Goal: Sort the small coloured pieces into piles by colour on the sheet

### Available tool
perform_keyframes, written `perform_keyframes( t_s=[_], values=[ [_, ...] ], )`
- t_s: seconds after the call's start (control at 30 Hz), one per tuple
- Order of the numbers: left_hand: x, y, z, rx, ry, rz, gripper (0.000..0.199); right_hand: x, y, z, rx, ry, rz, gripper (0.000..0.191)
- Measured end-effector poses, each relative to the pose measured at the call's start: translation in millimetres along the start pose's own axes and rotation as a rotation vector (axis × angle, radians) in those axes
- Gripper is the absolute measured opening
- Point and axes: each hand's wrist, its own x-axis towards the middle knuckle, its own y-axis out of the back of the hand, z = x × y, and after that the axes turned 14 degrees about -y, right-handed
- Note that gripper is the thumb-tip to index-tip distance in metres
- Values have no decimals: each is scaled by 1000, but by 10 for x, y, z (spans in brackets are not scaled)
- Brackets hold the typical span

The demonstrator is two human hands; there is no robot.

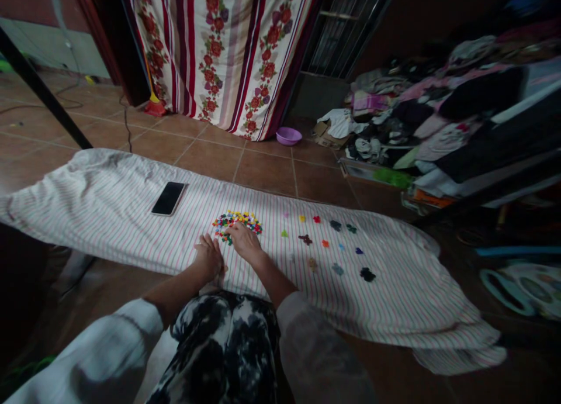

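A mixed pile of small coloured plastic pieces [246, 218] lies on the striped cloth [263, 269]. At the pile's near side, my right hand [244, 241] has its fingertips drawn together among the pieces; what they pinch, if anything, is hidden. My left hand [208, 256] rests on the cloth just left of the pile, its fingers loosely spread. To the right, single-colour groups sit apart in rough rows, among them black pieces [367, 274], brown pieces [305, 239], red pieces [317, 219], yellow pieces [302, 218] and tan pieces [312, 263].
A phone [169, 198] lies on the cloth to the left. Beyond the cloth are a tiled floor, a floral curtain [236, 53], a purple basin [288, 136] and a red broom [155, 107]. Heaped clothes [451, 141] fill the right side.
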Motion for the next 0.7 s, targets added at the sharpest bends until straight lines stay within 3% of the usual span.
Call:
perform_keyframes(
  t_s=[0.23,0.47,0.7],
  values=[
    [4,24,9,-43,3,-13,83,68,14,-27,44,-7,2,24],
    [-28,86,9,-27,-8,-41,82,107,-82,101,361,-11,117,13],
    [-67,129,12,-20,-5,-44,80,90,-46,210,815,-289,181,9]
  ],
)
